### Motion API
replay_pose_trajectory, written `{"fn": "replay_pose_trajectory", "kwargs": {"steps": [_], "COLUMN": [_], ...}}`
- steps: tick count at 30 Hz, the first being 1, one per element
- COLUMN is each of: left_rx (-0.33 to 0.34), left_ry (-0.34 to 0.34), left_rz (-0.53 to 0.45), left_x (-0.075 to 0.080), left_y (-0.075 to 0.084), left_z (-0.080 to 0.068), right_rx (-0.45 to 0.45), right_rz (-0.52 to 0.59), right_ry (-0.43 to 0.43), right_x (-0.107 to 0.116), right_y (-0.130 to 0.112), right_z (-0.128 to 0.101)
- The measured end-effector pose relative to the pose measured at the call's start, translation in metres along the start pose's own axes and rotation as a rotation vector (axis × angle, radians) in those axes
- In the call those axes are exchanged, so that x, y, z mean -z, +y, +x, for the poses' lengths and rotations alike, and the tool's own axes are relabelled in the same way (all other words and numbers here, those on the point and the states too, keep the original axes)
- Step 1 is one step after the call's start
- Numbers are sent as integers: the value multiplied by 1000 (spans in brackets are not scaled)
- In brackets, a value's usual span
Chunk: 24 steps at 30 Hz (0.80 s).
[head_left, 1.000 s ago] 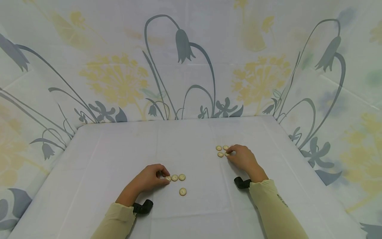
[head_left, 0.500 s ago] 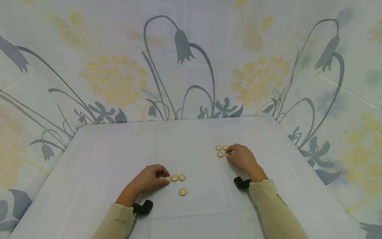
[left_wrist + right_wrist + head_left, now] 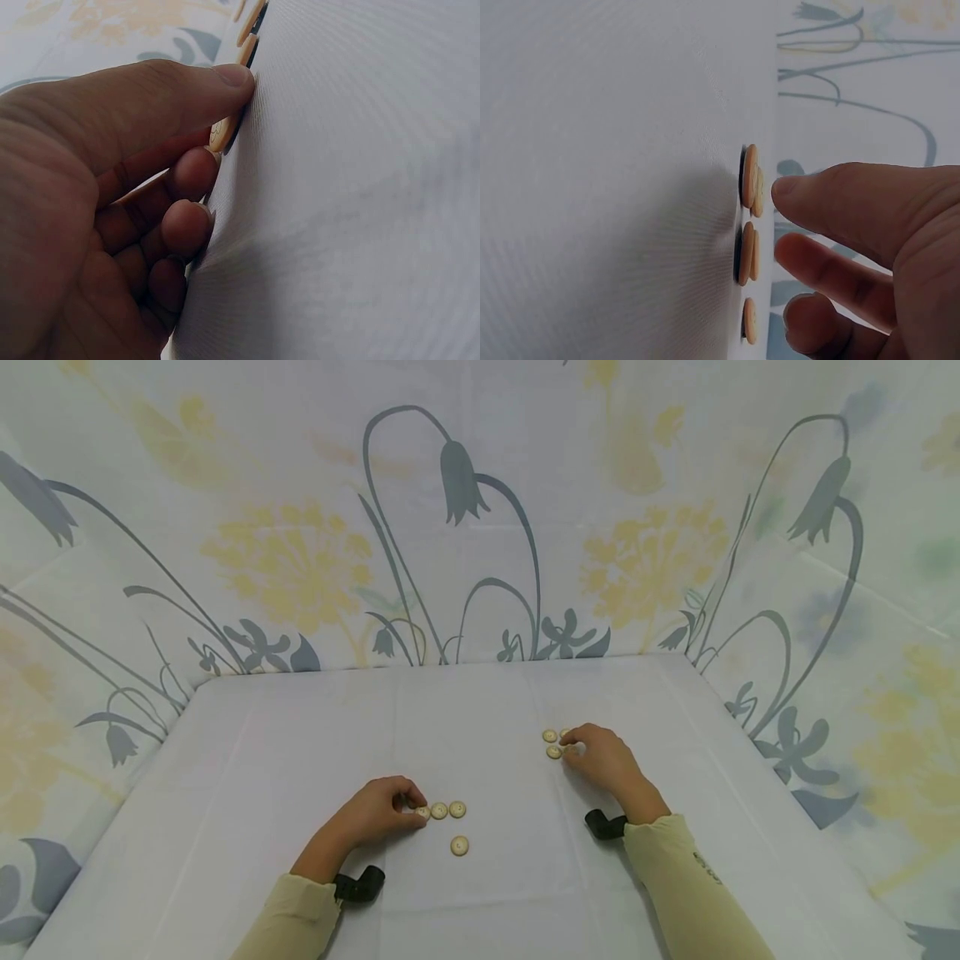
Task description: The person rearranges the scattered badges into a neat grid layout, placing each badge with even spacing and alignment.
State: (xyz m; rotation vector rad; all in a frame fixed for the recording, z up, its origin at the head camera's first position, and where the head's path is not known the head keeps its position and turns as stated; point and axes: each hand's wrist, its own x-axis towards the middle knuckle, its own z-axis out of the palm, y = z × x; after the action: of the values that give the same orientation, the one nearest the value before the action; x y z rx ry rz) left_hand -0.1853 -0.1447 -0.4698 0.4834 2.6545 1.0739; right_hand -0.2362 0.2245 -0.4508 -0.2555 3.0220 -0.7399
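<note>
Both your hands work cream buttons on the white cloth.

Your left hand [image 3: 375, 814] pinches the end button [image 3: 423, 812] of a row of three, a fourth button [image 3: 460, 846] lying just below. Your right hand's [image 3: 603, 760] relaxed fingertips rest at a cluster [image 3: 553, 744] of four, gripping none. No writing is readable.

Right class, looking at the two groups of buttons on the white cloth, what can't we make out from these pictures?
- Right group: full count; head view, the right hand covers part.
- Button holes: too small in head view, edge-on in right wrist view.
- Left hand: contact with end button; fingers hide it.
</note>
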Motion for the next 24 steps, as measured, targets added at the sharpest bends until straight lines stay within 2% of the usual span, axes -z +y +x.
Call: {"fn": "replay_pose_trajectory", "kwargs": {"steps": [19, 24], "left_rx": [2, -6], "left_ry": [7, 10], "left_rz": [15, 11], "left_x": [0, 0], "left_y": [1, 0], "left_z": [-1, -1], "right_rx": [102, 163], "right_rz": [57, 18], "right_ry": [16, 20], "right_x": [-5, -8], "right_y": [-16, -21], "right_z": [-7, -8]}}
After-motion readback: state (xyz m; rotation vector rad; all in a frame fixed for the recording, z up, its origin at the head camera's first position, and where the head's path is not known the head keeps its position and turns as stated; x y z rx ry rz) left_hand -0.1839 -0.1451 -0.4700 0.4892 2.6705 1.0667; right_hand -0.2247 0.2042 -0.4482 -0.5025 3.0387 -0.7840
